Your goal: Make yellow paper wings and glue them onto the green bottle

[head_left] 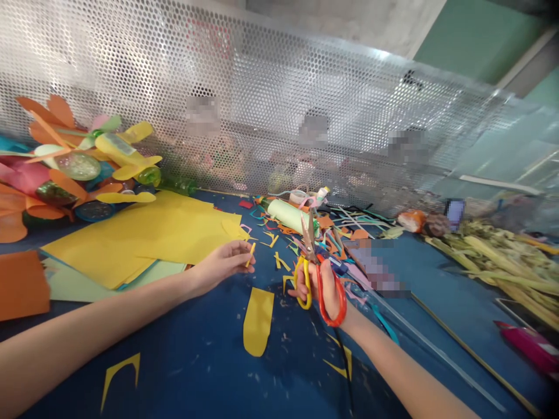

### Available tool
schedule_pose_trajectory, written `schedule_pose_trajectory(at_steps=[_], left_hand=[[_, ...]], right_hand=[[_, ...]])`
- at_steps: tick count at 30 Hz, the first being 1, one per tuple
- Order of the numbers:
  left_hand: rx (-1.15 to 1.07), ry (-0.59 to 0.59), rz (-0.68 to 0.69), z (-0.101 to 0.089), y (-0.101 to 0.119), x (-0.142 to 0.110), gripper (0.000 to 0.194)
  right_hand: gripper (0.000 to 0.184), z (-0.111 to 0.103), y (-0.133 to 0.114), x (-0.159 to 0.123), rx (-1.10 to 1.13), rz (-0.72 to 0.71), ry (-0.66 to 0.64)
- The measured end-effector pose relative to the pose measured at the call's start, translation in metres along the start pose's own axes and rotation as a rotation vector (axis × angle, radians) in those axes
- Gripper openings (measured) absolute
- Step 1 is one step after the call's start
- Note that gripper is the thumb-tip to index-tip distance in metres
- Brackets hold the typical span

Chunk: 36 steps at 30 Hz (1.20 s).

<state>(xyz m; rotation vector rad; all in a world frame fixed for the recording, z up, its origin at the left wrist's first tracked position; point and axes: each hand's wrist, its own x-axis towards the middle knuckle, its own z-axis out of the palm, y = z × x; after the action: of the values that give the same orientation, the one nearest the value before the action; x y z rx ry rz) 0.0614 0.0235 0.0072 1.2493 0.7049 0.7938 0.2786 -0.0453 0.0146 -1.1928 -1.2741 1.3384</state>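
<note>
My right hand (325,285) grips a pair of scissors (309,241) with one red and one yellow handle loop, its blades pointing up and away from me. In my left hand (227,259), pinched between the fingertips, is a thin yellow paper strip (250,255). Between my hands and nearer to me, a yellow paper piece (258,321) with a rounded end lies flat on the blue table (196,361). Beyond my left hand spread several yellow paper sheets (174,224), with pale green paper (87,279) partly under them.
Plastic bottles with orange and yellow paper petals (126,148) crowd the back left. Paper scraps (279,262) and a bottle wrapped in pale green paper (288,215) lie ahead. Dried husks (498,250) cover the right. A perforated metal screen (262,105) stands behind the table.
</note>
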Motion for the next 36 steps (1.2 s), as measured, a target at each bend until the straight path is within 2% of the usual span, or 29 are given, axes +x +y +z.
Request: schedule_pose_trajectory(at_steps=[2, 5, 10, 14, 19, 24, 27, 32, 36], left_hand=[[0.211, 0.002, 0.034, -0.002, -0.002, 0.011, 0.018], [0.713, 0.009, 0.106, -0.001, -0.002, 0.037, 0.015], [0.957, 0.082, 0.170, 0.012, 0.006, 0.088, 0.012], [1.086, 0.106, 0.108, 0.020, 0.008, 0.117, 0.007], [1.173, 0.099, 0.009, 0.019, -0.001, 0.134, 0.005], [1.198, 0.045, -0.105, 0.022, -0.001, 0.137, 0.024], [1.176, 0.041, -0.140, 0.027, 0.001, 0.138, 0.029], [1.057, 0.031, -0.101, 0.026, 0.008, 0.136, 0.019], [0.860, -0.095, -0.033, 0.014, 0.020, 0.117, 0.020]], right_hand=[[0.062, -0.002, 0.003, 0.002, 0.004, -0.005, 0.008], [0.063, -0.007, 0.009, 0.005, 0.012, -0.005, -0.011], [0.059, -0.011, 0.010, 0.005, 0.008, -0.023, -0.037], [0.057, -0.010, 0.007, 0.003, -0.042, -0.019, -0.031], [0.058, -0.009, 0.004, 0.003, -0.015, 0.024, -0.017], [0.058, -0.010, 0.004, 0.002, 0.007, 0.006, -0.037], [0.060, -0.012, 0.008, 0.003, 0.014, 0.000, -0.046], [0.065, -0.016, 0.016, 0.008, 0.015, 0.019, -0.049], [0.066, -0.016, 0.018, 0.009, 0.016, 0.017, -0.033]])
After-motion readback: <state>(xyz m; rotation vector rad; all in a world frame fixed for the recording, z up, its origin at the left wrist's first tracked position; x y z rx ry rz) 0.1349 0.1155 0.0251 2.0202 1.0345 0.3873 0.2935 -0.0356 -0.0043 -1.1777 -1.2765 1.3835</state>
